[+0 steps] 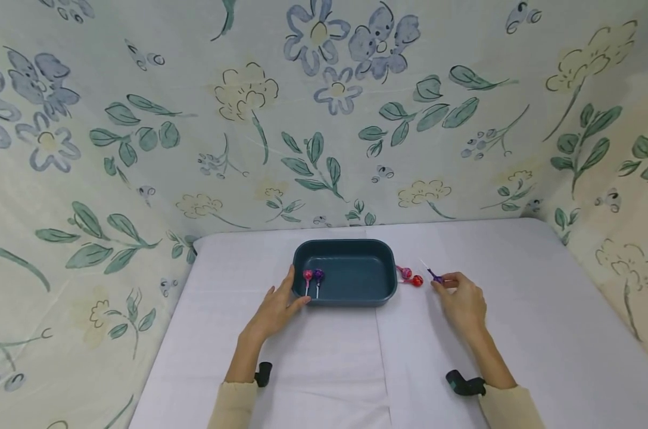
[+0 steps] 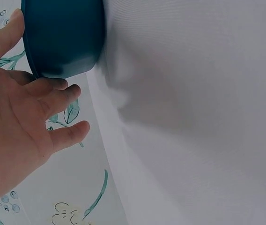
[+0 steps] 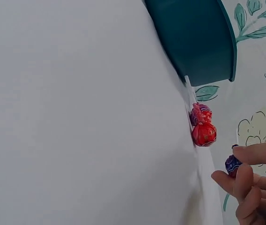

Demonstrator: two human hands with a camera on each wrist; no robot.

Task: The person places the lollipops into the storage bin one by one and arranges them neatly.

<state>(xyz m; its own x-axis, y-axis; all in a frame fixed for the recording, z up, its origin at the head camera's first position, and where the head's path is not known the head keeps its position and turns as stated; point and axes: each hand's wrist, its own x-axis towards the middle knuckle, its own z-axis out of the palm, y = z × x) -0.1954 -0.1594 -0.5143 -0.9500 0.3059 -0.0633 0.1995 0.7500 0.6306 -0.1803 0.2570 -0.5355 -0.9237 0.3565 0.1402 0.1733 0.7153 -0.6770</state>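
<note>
My left hand [image 1: 273, 311] rests against the front left corner of a dark teal rectangular tray [image 1: 345, 302]. Its thumb lies at the front rim and its fingers reach along the left side; in the left wrist view they are spread and fairly straight. Inside the tray, at the left, lie a pink lollipop [image 1: 308, 275] and a purple lollipop [image 1: 318, 274], sticks toward me. To the tray's right, my right hand [image 1: 463, 302] pinches another purple lollipop [image 3: 232, 165] between thumb and fingers, its white stick pointing up and left.
Just right of the tray, a pink lollipop [image 1: 406, 273] and a red lollipop [image 1: 417, 280] lie side by side on the white-covered table [image 1: 324, 369], sticks toward the tray. Floral cloth [image 1: 335, 173] hangs behind the table and along its sides.
</note>
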